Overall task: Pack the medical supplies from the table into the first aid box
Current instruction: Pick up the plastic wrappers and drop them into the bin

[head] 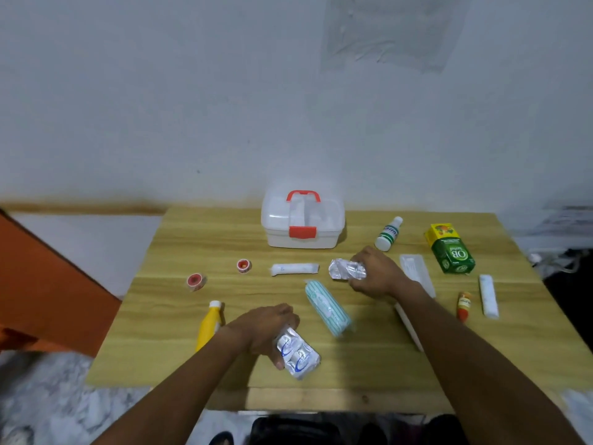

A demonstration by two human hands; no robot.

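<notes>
Packing is not yet begun: the first aid box (303, 220) is latched shut at the table's (179, 354) far edge. One foil pack (298, 353) is gripped by the left hand (266, 326), another foil pack (345, 269) by the right hand (373, 271). Bottles, rolls and cartons are left scattered.

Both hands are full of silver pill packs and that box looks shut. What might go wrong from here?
The first aid box has its red latch closed, so with the left hand and right hand each full, a blister pack may have to be put down. A forearm could also nudge the striped bandage roll.
</notes>
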